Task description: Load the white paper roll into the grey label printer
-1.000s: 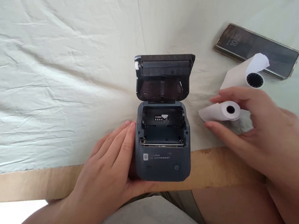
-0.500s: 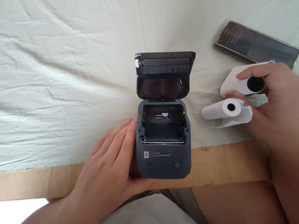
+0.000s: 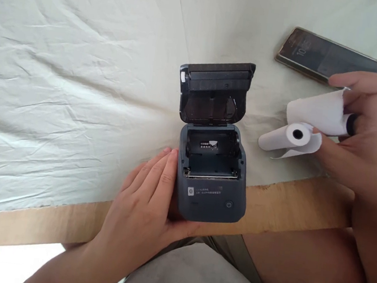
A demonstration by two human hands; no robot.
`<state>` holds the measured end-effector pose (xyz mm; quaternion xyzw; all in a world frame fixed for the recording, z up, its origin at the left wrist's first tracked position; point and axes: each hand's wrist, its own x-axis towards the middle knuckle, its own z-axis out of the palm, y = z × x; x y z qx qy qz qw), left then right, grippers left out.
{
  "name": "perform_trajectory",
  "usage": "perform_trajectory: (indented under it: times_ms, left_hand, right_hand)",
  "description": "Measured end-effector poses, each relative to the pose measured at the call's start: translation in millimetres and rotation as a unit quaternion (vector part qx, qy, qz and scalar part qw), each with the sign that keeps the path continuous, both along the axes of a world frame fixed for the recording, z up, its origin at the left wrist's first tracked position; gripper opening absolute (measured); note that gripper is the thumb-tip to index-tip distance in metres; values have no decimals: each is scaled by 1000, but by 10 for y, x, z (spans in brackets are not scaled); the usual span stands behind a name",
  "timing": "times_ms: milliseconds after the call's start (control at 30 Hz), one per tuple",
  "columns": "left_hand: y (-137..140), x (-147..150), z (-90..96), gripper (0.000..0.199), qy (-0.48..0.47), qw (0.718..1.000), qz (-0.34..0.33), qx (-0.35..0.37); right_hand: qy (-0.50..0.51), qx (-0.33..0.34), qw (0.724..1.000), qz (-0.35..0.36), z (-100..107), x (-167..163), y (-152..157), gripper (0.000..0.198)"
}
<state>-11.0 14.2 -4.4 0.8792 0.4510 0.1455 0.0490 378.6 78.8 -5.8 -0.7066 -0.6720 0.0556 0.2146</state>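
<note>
Dark blue-grey plastic forms the printer, which I take as the centre of the dial, its black lid raised toward 12 o'clock. My left hand lies against its 8 o'clock side, fingers straight, as it did a second ago; I cannot tell whether it clamps or merely steadies.

My right hand is well apart from the left. A second ago it spread around the small paper roll; now it reaches the far end of the larger paper roll. Blur keeps me from confirming a grip. Both rolls lie at 2 o'clock, the larger just beyond the small one. The larger roll's dark core has turned from facing me toward 3 o'clock. The small roll's loose sheet now curls at its right end, beside my thumb.

Materials: smooth white paper with a ragged edge on the larger roll; a glossy phone between 1 and 2 o'clock; pale, creased cloth; bare, wood-toned table edge at 6 o'clock.
</note>
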Motion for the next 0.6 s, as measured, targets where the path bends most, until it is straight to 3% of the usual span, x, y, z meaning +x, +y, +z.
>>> perform_trajectory:
  times_ms: [200, 367, 500, 600]
  left_hand:
    - [-20, 41, -54, 88, -6, 1000, 17, 24]
    - [-36, 35, -71, 89, -15, 1000, 20, 12]
    - [-21, 9, -45, 94, -19, 1000, 16, -5]
    - [0, -23, -15, 99, -16, 999, 1, -32]
  right_hand:
    - [-1, -39, 999, 15, 41, 65, 55, 95]
    - [98, 38, 993, 50, -18, -7, 102, 95]
    - [162, 27, 983, 80, -30, -44, 144, 99]
    - [127, -14, 992, 18, -6, -46, 172, 97]
